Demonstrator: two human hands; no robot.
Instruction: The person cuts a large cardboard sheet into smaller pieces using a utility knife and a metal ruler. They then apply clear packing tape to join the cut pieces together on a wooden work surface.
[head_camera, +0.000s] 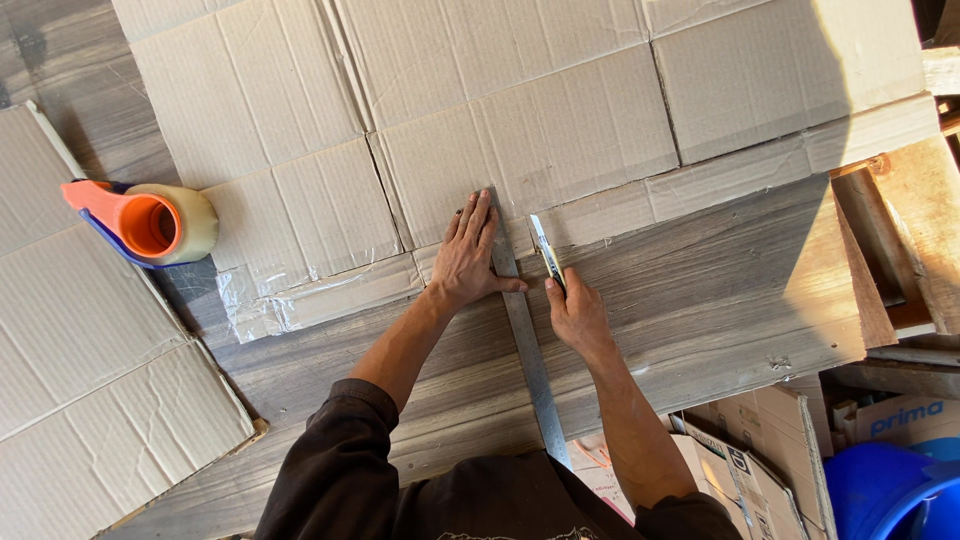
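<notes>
I see my left hand (468, 260) pressed flat, fingers spread, on a long ruler (522, 330). The ruler runs straight away from me, across the edge of the cardboard (540, 130) on the counter (690, 290). My right hand (577, 318) is just right of the ruler, fingers closed around a knife (546, 252). Its blade points away, along the ruler, tip on the cardboard.

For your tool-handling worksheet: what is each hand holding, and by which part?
The right hand holds a utility knife by its handle's rear end. The left hand grips nothing; it presses flat on the metal ruler and cardboard.
</notes>
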